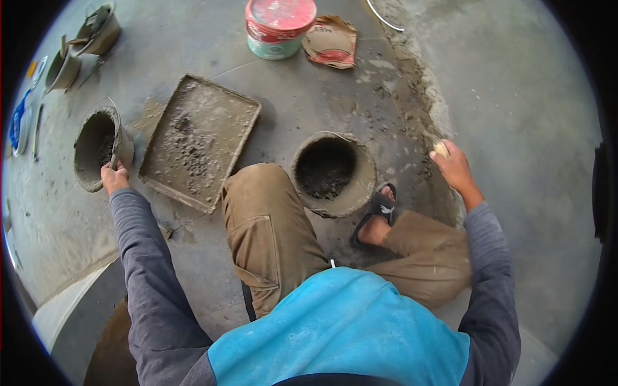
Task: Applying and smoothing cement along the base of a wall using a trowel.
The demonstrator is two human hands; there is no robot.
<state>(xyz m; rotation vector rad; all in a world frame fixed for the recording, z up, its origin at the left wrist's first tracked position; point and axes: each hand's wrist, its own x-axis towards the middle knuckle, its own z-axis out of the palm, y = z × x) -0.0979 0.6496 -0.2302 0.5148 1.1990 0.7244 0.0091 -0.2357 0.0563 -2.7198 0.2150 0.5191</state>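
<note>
At the left, my left hand [115,178] is closed on the near rim of a mortar-caked bucket [129,151], tilted so that its mouth and some grey mix inside show. My right hand [456,168] grips a rounded, pale wooden-looking handle [441,149] beside a rough strip of mortar [415,109] on the floor; whatever the handle belongs to is not visible. Between my legs and that strip stands a second bucket [357,186], crusted with mortar and holding dark, lumpy mix. Right of the left-hand bucket lies a shallow square tray [219,96] with crumbly grey mortar in it.
A red-lidded tub [277,42] and a crumpled paper bag [331,42] sit at the far middle. More dirty buckets [106,38] stand far left, near a blue item [18,122]. My sandalled foot [376,219] is close to the middle bucket. A curved white piece [385,19] lies at the top.
</note>
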